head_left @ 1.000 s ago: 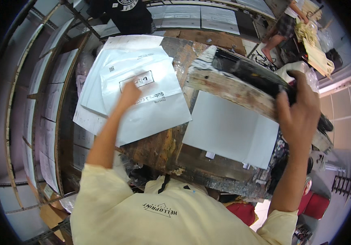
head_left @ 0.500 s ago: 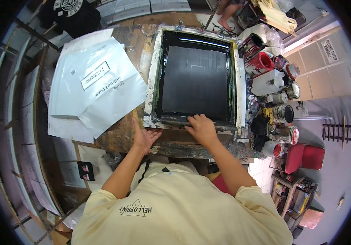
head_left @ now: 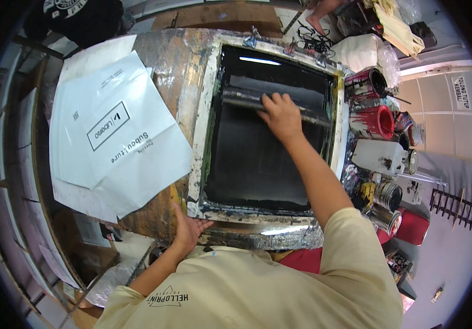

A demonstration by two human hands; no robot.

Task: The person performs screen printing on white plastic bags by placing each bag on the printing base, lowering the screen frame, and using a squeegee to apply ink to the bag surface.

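Several cans (head_left: 372, 122) beside stained table (head_left: 159, 60); right hand (head_left: 282, 116) grips squeegee (head_left: 241, 100); left hand (head_left: 188, 227) spread, empty

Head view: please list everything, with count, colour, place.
Table: one, brown, centre
Frame: one, whitish, over table
Screen: one, black, inside frame
Bar: one, dark, across screen
Sheets: several, white, left
Cans: several, red, silver, right
Jug: one, whitish, among cans
Rack: one, black, far right
Chair: one, red, lower right
Shelves: several, brownish, left
Other people: two, one dark-shirted, top
Own shirt: one, yellowish, bottom
Left grip: one, empty, near frame
Right grip: one, bare, on bar
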